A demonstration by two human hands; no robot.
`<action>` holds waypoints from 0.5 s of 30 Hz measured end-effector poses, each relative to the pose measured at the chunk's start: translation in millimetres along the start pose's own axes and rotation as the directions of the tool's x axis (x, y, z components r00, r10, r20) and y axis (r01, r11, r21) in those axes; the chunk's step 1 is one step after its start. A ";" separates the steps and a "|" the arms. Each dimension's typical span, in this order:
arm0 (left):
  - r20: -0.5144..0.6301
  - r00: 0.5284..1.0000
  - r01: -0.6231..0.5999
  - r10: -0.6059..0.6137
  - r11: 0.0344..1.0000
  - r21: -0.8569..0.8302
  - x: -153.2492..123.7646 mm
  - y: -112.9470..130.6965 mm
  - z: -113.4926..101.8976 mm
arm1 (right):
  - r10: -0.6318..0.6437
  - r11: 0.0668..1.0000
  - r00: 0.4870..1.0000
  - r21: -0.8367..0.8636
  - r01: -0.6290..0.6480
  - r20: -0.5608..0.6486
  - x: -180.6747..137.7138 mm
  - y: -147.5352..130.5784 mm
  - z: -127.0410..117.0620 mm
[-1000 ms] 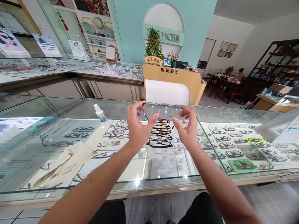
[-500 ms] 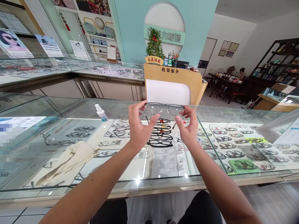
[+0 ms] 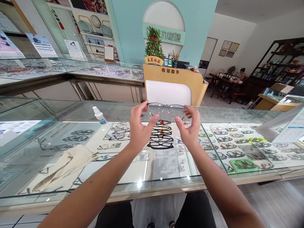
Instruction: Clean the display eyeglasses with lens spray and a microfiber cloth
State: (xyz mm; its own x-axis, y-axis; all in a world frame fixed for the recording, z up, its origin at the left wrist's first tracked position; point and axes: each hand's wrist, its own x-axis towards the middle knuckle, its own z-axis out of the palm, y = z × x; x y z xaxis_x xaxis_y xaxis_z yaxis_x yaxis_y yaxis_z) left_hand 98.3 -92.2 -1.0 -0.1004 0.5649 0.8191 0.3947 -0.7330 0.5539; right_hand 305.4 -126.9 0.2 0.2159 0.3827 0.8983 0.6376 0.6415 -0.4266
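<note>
A pair of eyeglasses (image 3: 165,105) with a thin dark frame and clear lenses is held up in both hands above the glass counter (image 3: 133,186). My left hand (image 3: 140,125) grips the left end of the frame between thumb and fingers. On the other end, my right hand (image 3: 190,125) closes in the same way. Behind and below the held pair, a column of black eyeglass frames (image 3: 161,145) lies under the glass. A cream cloth (image 3: 67,164) rests crumpled on the counter to the left. Farther back stands a small white spray bottle (image 3: 99,116).
More eyeglass frames (image 3: 228,146) fill the display case on the right. A white sign card (image 3: 288,126) stands at the counter's right. Beyond the counter is a wooden cashier desk (image 3: 175,76) with a plant (image 3: 153,46) on it. A person (image 3: 241,75) is at a table far back.
The view has shifted slightly to the right, so the surroundings sit farther left. Both hands still hold the eyeglasses, whose lenses now look tilted a little differently.
</note>
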 end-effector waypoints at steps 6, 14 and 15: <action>0.013 1.000 0.017 -0.017 1.000 0.004 0.0 -3.1 2.3 | 0.023 1.000 1.000 -0.005 -0.023 0.007 0.6 0.9 0.2; 0.003 0.999 0.047 -0.047 0.999 -0.015 -1.1 -4.9 3.2 | 0.023 1.000 1.000 -0.014 -0.022 0.010 -0.7 1.5 0.9; 0.002 0.999 0.046 -0.046 0.999 -0.019 -1.1 -5.0 3.5 | 0.020 1.000 1.000 -0.014 -0.020 0.006 -0.6 0.9 0.9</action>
State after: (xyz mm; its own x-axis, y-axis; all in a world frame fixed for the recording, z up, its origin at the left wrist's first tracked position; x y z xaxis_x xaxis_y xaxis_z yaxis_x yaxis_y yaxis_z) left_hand 99.6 -87.8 -5.3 -0.1171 0.5986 0.7924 0.3724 -0.7132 0.5938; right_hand 305.3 -126.0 -0.8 0.2245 0.3996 0.8888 0.6432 0.6244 -0.4432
